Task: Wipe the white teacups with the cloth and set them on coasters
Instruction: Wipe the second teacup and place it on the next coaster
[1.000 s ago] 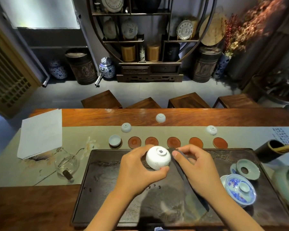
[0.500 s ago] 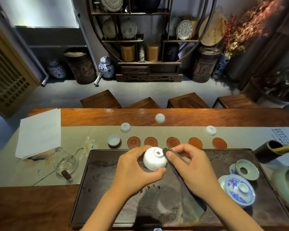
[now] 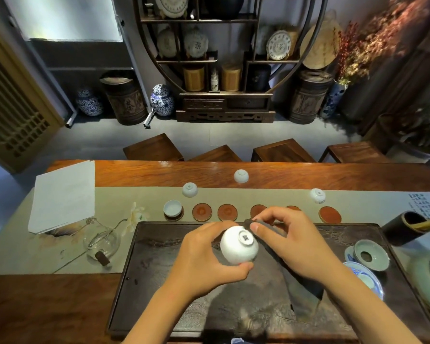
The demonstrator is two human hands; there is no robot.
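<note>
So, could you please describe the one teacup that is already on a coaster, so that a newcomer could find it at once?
Start at the dark tea tray and look just beyond its far left corner, along the row of round reddish coasters. The teacup stands on the leftmost coaster. It alone is upright with its mouth open; the other loose cups lie upside down off the coasters.

Two coasters point(image 3: 258, 210) half hidden behind the right hand point(image 3: 298, 247), dark cloth point(image 3: 305, 294) mostly under its palm, teacup point(image 3: 238, 244) mouth unseen, blue-and-white dish point(image 3: 365, 279) partly covered by the wrist.
</note>
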